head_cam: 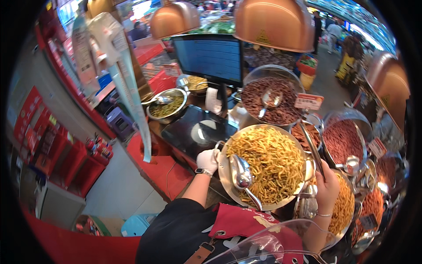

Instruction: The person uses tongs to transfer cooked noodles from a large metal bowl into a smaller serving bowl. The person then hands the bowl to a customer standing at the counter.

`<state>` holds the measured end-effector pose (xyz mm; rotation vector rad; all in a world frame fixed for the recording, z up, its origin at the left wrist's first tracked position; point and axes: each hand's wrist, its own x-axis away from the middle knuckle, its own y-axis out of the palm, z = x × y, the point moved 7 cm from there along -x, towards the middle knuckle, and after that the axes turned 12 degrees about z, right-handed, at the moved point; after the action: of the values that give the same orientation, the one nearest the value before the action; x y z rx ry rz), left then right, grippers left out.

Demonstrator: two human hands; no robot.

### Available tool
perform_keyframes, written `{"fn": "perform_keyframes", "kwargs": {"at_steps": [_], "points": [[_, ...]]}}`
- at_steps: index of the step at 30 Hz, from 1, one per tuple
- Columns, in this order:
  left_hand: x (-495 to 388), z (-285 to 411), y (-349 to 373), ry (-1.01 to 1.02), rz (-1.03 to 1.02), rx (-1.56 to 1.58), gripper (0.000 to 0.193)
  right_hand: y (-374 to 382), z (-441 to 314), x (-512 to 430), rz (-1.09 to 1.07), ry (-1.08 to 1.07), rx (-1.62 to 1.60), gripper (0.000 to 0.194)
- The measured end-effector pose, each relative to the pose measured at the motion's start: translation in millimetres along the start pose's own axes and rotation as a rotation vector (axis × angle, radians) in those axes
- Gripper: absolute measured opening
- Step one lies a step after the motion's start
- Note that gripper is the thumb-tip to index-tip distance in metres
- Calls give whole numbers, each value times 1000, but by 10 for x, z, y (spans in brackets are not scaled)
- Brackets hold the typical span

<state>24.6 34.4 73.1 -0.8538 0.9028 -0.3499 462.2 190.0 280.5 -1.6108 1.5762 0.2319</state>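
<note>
My left hand (207,161), in a white glove, grips the loop handle at the left of a wide metal bowl (227,184) heaped with yellow-brown shredded food (270,158). A large metal serving spoon (242,175) lies in that bowl on its left side. At the bowl's right, my bare right hand (326,188) holds a pair of long dark tongs (311,142), their far end over a smaller bowl of reddish-brown pieces (306,133). Whether my right fingers also touch the big bowl's right handle cannot be told.
A dark glossy surface (184,132) and a monitor (207,59) stand ahead. Bowls of dark red food (273,109), green food (169,107) and orange shreds (343,204) surround the big bowl. Copper lamp shades (273,24) hang above; plastic bags (112,43) hang at left.
</note>
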Motion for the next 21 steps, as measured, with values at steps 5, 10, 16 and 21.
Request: {"fn": "perform_keyframes", "kwargs": {"at_steps": [5,10,16,21], "points": [[96,-74,-138,-215,39,58,44,0,34,10,-13,79,100,40],[98,-483,250,-287,-12,525,37,74,108,13,-139,8,307,36],[62,158,-56,-52,86,111,36,58,84,24,-97,-20,293,47],[-13,214,105,-49,26,159,40,2,76,44,-49,-55,288,45]]}}
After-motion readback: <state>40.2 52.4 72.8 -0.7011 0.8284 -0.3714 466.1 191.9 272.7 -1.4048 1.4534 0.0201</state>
